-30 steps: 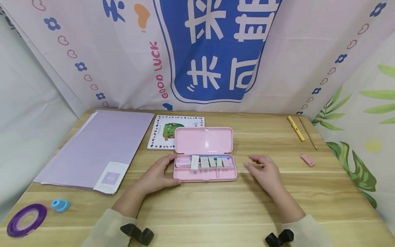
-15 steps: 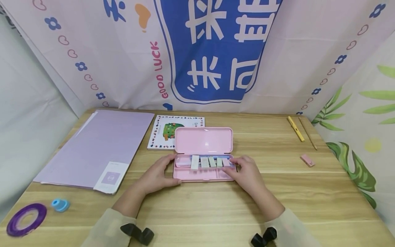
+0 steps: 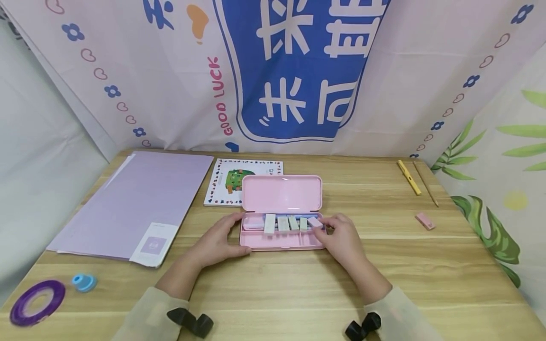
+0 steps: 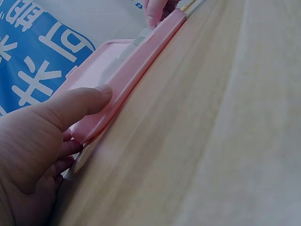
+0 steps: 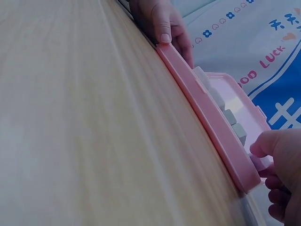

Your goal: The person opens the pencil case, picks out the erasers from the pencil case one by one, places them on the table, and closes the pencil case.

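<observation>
A pink pencil case (image 3: 269,240) lies with its lid (image 3: 281,194) raised. Blue and pale pens (image 3: 252,222) fill its back compartment, and several white and pale-green erasers (image 3: 269,223) sit across them in a row. My left hand (image 3: 215,242) holds the left end of the case, thumb on the front wall and fingers round the side, as the left wrist view also shows. At the right end, my right hand (image 3: 344,239) pinches a lilac eraser (image 3: 314,222) between thumb and fingertips. The eraser is tilted, and its lower part is hidden by the thumb.
Behind the case lies a picture booklet (image 3: 222,184), partly covered by the lid. A large lilac folder (image 3: 141,203) is on the left, with a purple tape roll (image 3: 19,308) and a blue cap-like piece (image 3: 84,282) nearer. On the right are a yellow pen (image 3: 408,177), a pencil (image 3: 426,185) and a pink eraser (image 3: 425,221).
My right hand has come in from the right to the case's right end and now pinches the lilac eraser, which has turned askew. The left hand has stayed on the case.
</observation>
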`<state>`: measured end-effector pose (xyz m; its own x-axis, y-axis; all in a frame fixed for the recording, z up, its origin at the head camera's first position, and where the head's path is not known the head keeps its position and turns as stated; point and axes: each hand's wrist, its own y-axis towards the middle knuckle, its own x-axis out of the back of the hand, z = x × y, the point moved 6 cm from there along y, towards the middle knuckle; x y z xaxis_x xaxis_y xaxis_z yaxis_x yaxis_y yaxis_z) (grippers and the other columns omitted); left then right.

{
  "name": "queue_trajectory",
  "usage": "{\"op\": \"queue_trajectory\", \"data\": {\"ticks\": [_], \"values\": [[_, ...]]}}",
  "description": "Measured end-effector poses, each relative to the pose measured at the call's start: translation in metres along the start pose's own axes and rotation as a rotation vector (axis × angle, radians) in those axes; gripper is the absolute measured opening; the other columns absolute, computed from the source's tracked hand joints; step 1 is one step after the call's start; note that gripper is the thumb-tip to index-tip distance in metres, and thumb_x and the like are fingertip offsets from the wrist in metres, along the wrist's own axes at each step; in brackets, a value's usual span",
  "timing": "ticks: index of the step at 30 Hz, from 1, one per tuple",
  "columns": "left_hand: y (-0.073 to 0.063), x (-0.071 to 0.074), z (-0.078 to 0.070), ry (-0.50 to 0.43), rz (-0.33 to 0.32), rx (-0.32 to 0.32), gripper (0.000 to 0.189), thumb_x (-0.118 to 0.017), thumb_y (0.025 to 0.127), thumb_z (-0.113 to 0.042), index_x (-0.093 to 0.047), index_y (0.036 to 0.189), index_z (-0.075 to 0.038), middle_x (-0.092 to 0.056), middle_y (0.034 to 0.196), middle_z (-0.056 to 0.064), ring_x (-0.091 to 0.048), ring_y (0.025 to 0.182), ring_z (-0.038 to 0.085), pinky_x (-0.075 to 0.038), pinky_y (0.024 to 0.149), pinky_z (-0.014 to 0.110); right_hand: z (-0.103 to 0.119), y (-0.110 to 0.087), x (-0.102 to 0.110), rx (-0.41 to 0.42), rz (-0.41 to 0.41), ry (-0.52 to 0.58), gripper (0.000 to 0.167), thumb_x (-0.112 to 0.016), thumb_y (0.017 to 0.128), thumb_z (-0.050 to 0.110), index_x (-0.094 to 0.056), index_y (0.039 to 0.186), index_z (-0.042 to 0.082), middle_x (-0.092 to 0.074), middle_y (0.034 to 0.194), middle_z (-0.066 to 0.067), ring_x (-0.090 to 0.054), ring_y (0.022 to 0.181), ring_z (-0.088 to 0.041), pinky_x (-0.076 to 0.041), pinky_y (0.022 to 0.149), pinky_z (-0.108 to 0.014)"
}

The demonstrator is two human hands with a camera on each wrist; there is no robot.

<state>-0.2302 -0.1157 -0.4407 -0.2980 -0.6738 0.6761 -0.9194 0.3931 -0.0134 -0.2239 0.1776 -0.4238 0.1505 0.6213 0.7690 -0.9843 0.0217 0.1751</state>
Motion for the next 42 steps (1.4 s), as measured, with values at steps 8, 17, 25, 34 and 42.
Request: {"op": "queue_trajectory", "data": {"ticks": [8, 17, 25, 34, 42], "values": [[0.000, -0.001, 0.001, 0.001, 0.001, 0.013, 0.095, -0.083, 0.075, -0.039, -0.036, 0.150, -0.005, -0.033, 0.156, 0.023, -0.031, 0.144, 0.042, -0.027, 0.118, 0.058, -0.014, 0.002, 0.021, 0.011, -0.045, 0.103, 0.030, -0.074, 0.083, 0.016, -0.074, 0.110, 0.003, -0.067, 0.096, -0.010, -0.058, 0.089, -0.021, -0.049, 0.076, -0.027], [0.001, -0.001, 0.003, 0.010, -0.001, 0.013, 0.096, -0.083, 0.075, -0.040, -0.035, 0.150, -0.006, -0.033, 0.157, 0.020, -0.031, 0.145, 0.040, -0.027, 0.119, 0.056, -0.074, 0.000, 0.065, -0.160, -0.106, 0.215, 0.033, -0.069, 0.089, 0.011, -0.068, 0.119, -0.001, -0.069, 0.099, -0.013, -0.054, 0.077, 0.004, -0.048, 0.067, -0.007], [0.002, -0.002, 0.004, 0.010, 0.005, 0.020, 0.096, -0.083, 0.075, -0.041, -0.035, 0.150, -0.006, -0.033, 0.157, 0.021, -0.031, 0.145, 0.040, -0.027, 0.119, 0.055, -0.142, -0.013, 0.115, -0.380, -0.238, 0.155, 0.043, -0.068, 0.089, 0.027, -0.066, 0.124, 0.001, -0.049, 0.079, 0.034, -0.047, 0.073, 0.014, -0.041, 0.065, -0.003], [0.001, -0.002, 0.004, 0.011, 0.008, 0.024, 0.096, -0.083, 0.075, -0.042, -0.035, 0.150, -0.007, -0.033, 0.156, 0.020, -0.032, 0.145, 0.039, -0.028, 0.119, 0.055, -0.188, -0.023, 0.135, -0.505, -0.158, 0.082, 0.060, -0.061, 0.093, 0.044, -0.059, 0.132, 0.000, -0.056, 0.089, 0.024, -0.044, 0.074, 0.011, -0.043, 0.060, -0.008], [0.001, -0.002, 0.003, 0.011, 0.004, 0.015, 0.095, -0.083, 0.075, -0.040, -0.036, 0.150, -0.006, -0.033, 0.157, 0.020, -0.031, 0.145, 0.039, -0.027, 0.119, 0.055, -0.195, -0.022, 0.137, -0.496, -0.109, -0.041, 0.051, -0.059, 0.095, 0.038, -0.060, 0.124, -0.004, -0.065, 0.104, -0.018, -0.055, 0.087, -0.016, -0.041, 0.069, -0.024]]}}
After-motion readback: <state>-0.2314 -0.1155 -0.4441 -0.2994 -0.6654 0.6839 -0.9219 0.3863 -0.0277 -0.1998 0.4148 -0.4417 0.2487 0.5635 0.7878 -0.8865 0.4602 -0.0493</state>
